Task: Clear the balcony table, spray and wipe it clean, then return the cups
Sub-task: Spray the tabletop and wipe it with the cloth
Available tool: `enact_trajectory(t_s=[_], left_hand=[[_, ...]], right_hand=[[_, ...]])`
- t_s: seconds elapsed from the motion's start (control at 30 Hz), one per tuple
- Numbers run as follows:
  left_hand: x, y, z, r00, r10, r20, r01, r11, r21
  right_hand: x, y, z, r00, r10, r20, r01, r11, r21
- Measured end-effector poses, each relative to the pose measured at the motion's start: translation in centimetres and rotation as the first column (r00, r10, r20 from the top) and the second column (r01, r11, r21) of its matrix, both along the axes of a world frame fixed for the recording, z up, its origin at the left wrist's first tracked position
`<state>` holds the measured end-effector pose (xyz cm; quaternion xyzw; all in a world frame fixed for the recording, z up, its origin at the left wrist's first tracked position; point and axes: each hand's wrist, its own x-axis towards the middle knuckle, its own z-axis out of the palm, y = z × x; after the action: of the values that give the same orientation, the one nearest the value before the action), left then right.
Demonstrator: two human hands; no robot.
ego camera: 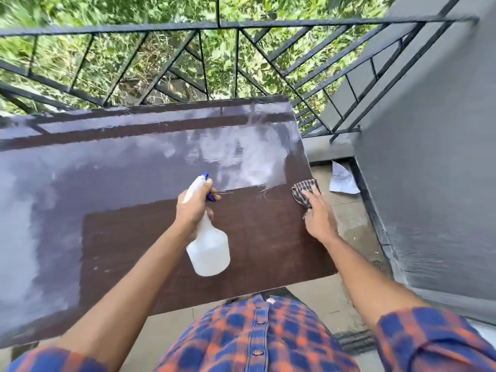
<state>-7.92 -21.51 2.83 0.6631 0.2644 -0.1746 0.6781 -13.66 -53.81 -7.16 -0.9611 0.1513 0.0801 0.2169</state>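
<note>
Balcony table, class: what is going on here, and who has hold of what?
A person stands at the brown table. The left hand grips a spray bottle above the tabletop, nozzle pointing away from the body. The right hand presses a cloth with flat fingers near the table's right edge. The job stands at the spray-and-wipe step.

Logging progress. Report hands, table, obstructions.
Left hand grips spray bottle above table. Right hand flat on checked cloth at table's right edge. No cups in view.
</note>
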Motion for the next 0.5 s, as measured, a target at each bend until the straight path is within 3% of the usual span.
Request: enact_trajectory(t_s=[0.13, 0.27, 0.37, 0.43, 0.5], left_hand=[[0.5, 0.0, -0.4, 1.000, 0.019, -0.004, -0.019, 1.000, 0.002], [0.8, -0.7, -0.8, 0.999, 0.038, -0.003, -0.038, 0.999, 0.011], [1.3, -1.3, -1.0, 0.998, 0.058, -0.003, -0.058, 0.998, 0.006], [1.5, -1.6, -1.0, 0.998, 0.058, -0.010, -0.058, 0.998, 0.003], [1.7, -2.0, -0.9, 0.997, 0.069, -0.020, -0.069, 0.998, 0.003]], right_hand=[[4.9, 5.0, 1.0, 0.997, -0.082, -0.009, 0.082, 0.997, 0.013], [4.7, 10.6, 0.4, 0.982, 0.186, 0.025, -0.187, 0.981, 0.054], [2.3, 10.1, -0.1, 0.904, 0.419, 0.079, -0.423, 0.905, 0.043], [1.0, 7.3, -0.1, 0.863, 0.486, 0.133, -0.493, 0.870, 0.019], [0.5, 3.9, 0.0, 0.874, 0.450, 0.182, -0.457, 0.889, -0.002]])
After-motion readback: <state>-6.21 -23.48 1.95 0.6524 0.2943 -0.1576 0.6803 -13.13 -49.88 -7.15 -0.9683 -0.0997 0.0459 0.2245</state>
